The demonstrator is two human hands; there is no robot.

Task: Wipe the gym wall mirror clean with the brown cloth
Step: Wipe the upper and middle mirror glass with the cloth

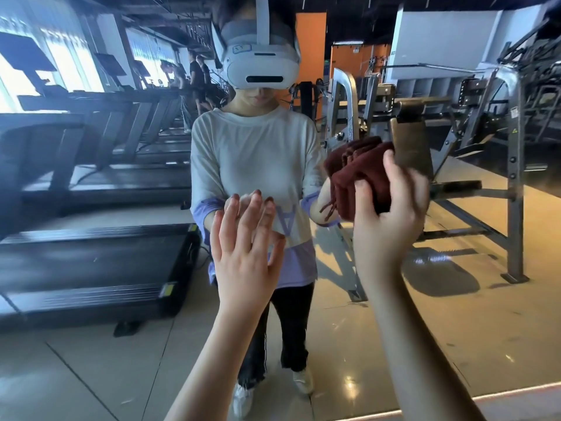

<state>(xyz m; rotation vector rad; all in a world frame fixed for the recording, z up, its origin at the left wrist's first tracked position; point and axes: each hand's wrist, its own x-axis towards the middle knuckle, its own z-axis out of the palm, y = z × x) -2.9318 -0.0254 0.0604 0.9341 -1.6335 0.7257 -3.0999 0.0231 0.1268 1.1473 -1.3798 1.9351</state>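
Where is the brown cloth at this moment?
In the head view, right of centre: the cloth is bunched in the right hand, held at the mirror, beside the open left hand.

Glossy tiled floor (455,329) carries treadmills (91,262), metal bench rack (513,208).

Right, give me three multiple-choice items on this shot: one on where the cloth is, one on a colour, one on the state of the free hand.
1. Where is the brown cloth? A on the floor; B in the right hand, up at the mirror; C draped over a treadmill.
2. What colour is the reflected headset? A white; B red; C green.
3. How is the left hand? A a fist; B fingers straight and spread, holding nothing; C pinching the cloth.
Key: B, the fingers curl round the cloth; A, its shell shows white; B, the spread fingers grip nothing.
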